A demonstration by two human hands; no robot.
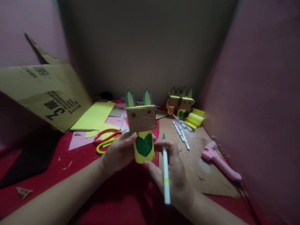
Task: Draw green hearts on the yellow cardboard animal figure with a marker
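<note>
A cardboard rabbit figure (142,118) stands upright between my hands, facing me. It has a brown box head with two drawn eyes, two tall green-edged ears, and a yellow tube body bearing a dark green heart (144,145). My left hand (119,150) grips the body from the left, thumb at its side. At the lower right of the body, my right hand (172,165) touches it with the thumb near the base. Held against that hand's fingers is a white marker (166,175), uncapped, its green tip pointing up.
Red-and-yellow scissors (106,139) and yellow paper (96,115) lie left, by a large cardboard box (49,93). Two similar rabbit figures (180,104) stand behind. Several markers (180,132) rest on a cardboard sheet (197,165), with a pink glue gun (220,162) at right.
</note>
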